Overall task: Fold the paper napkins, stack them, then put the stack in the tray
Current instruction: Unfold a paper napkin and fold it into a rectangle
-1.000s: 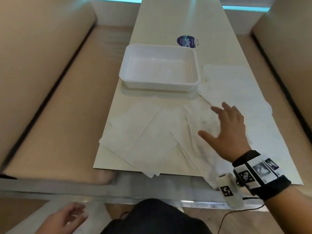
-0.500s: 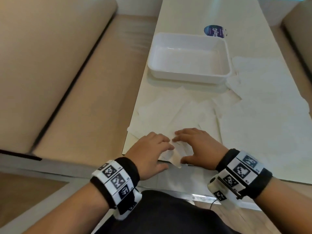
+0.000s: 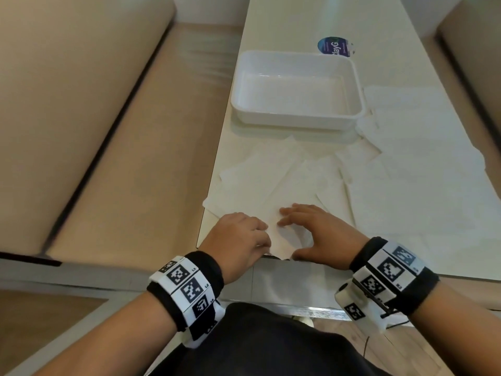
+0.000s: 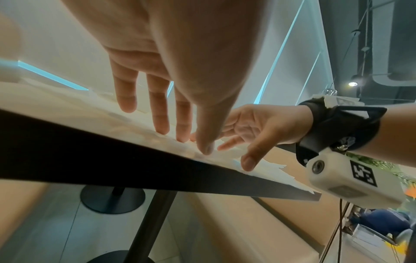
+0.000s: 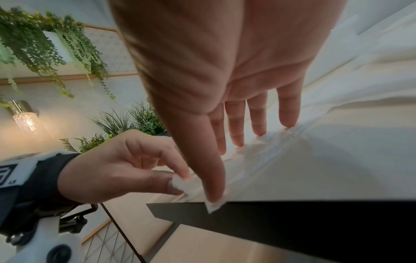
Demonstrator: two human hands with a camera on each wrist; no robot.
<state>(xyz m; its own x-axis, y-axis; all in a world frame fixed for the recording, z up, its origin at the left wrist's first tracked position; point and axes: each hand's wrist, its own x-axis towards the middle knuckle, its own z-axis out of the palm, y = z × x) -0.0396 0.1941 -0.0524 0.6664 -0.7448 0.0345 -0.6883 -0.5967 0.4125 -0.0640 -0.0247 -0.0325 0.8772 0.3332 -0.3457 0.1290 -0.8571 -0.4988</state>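
Several white paper napkins (image 3: 271,183) lie unfolded and overlapping across the near half of the table. Behind them stands the white tray (image 3: 295,118) with nothing in it. Both hands are on the nearest napkin (image 3: 287,237) at the table's front edge. In the right wrist view my left hand (image 5: 178,181) pinches a corner of this napkin (image 5: 191,185) between thumb and forefinger. My right hand (image 3: 295,232) arches over the sheet. Its straight fingers (image 5: 258,124) touch the paper, and its thumb presses a corner at the table edge.
Beige bench seats (image 3: 122,158) run along both sides of the narrow table. A round blue sticker (image 3: 333,46) sits behind the tray. More napkins (image 3: 423,172) cover the right side of the table. The dark front table edge (image 5: 292,222) lies just under my wrists.
My left hand rose from my lap to the table edge and took the napkin corner. My right hand drew back from the middle napkins to the near edge. Both have barely moved in the last half second.
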